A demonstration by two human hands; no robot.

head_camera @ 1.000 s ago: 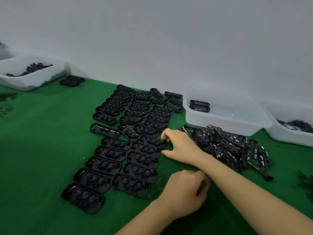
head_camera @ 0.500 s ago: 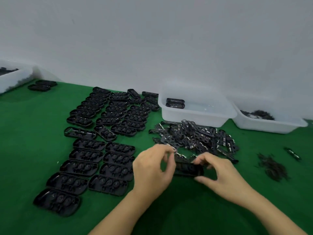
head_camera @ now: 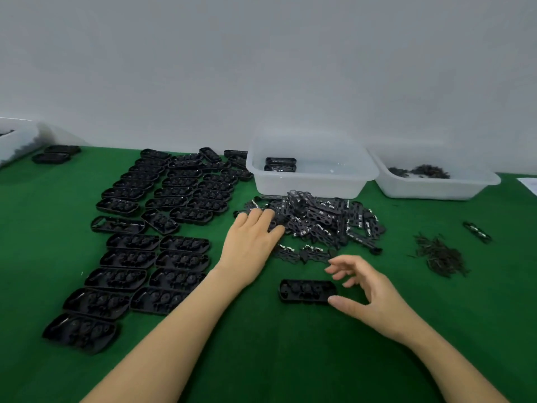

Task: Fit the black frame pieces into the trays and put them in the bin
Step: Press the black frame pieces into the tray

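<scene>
**Hands at the Frame Pile and the Lone Tray**

On the green counter (head_camera: 290, 359) we see one black tray (head_camera: 307, 291) lying flat by itself, near the front and apart from the rest. Our right hand (head_camera: 374, 298) hovers just beside its right end, fingers (head_camera: 341, 269) spread wide and curled, holding nothing; the thumb tip sits at the tray's corner. Our left hand (head_camera: 251, 242) lies palm down, fingers loosely extended onto the left edge of the heap of black frame pieces (head_camera: 325, 222); we cannot tell whether they grip a piece. Left of the hands, rows of trays (head_camera: 162, 228) cover the counter. Behind the heap stands a white bin (head_camera: 312, 181) with two trays (head_camera: 280, 164) stacked inside. A second white bin (head_camera: 436, 184) sits to its right.
</scene>
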